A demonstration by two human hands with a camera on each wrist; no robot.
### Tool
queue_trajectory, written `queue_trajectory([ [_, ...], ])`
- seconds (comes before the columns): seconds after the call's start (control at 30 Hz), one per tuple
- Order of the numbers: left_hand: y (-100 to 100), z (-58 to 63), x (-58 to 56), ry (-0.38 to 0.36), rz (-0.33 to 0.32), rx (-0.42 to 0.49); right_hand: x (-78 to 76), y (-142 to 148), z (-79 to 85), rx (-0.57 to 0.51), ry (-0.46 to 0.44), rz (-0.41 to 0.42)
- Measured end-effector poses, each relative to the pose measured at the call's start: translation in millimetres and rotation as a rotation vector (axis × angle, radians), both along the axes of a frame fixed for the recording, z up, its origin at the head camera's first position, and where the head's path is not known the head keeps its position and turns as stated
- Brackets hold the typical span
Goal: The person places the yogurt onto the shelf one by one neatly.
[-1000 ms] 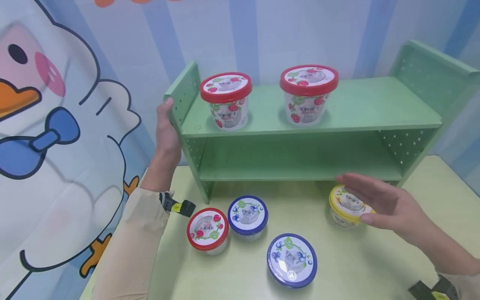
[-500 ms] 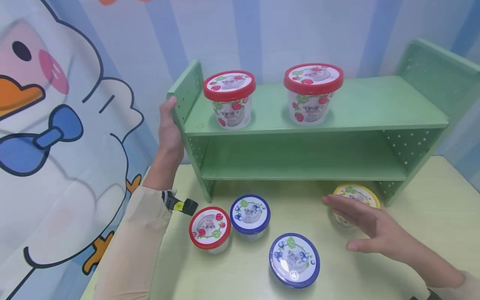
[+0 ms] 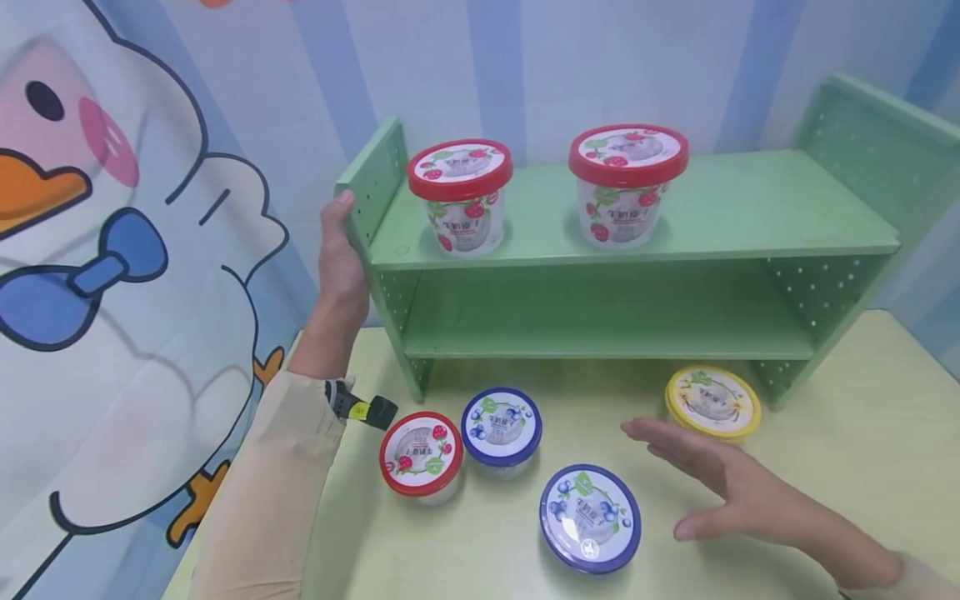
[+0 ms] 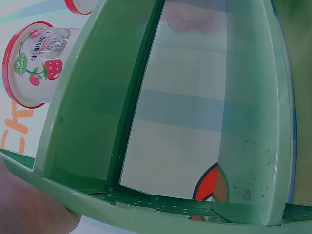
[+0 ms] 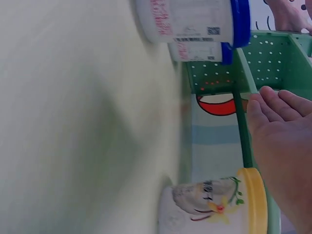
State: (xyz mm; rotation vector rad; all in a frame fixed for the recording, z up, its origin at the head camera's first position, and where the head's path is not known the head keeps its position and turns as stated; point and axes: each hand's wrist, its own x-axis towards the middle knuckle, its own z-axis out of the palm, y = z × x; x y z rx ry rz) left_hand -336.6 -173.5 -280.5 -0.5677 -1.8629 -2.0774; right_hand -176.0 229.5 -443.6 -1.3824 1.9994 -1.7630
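Observation:
My left hand (image 3: 342,262) rests against the outer left side of a green shelf (image 3: 750,200), a fingertip at the panel's front edge; its other fingers are hidden. In the left wrist view, part of that hand (image 4: 29,204) lies outside the panel. My right hand (image 3: 738,487) hovers over the table holding nothing, fingers extended and thumb apart. Just behind it stands a yellow-lidded tub (image 3: 712,402), also low in the right wrist view. To its left is a blue-lidded tub (image 3: 590,518). Two red-lidded tubs, one left (image 3: 461,196) and one right (image 3: 626,185), stand on the top shelf.
Another blue-lidded tub (image 3: 501,427) stands on the table (image 3: 465,550) before the shelf, close beside a red-lidded tub (image 3: 422,456) near my left wrist. A striped wall covering (image 3: 555,67) with a cartoon duck (image 3: 150,367) rises behind and left.
My right hand has moved left and toward me, away from the yellow-lidded tub, uncovering its lid. The left hand keeps its place on the shelf. The tubs have stayed put.

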Motion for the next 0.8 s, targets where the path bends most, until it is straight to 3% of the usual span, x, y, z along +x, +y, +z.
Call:
queue_trajectory([
  [0.3, 0, 0.0, -0.1, -0.008, 0.000, -0.005, 2.5, -11, -15.1, 0.007, 0.010, 0.027],
  [0.8, 0, -0.8, -0.4, -0.010, 0.013, -0.005, 9.7, -22, -23.3, 0.075, -0.129, 0.028],
])
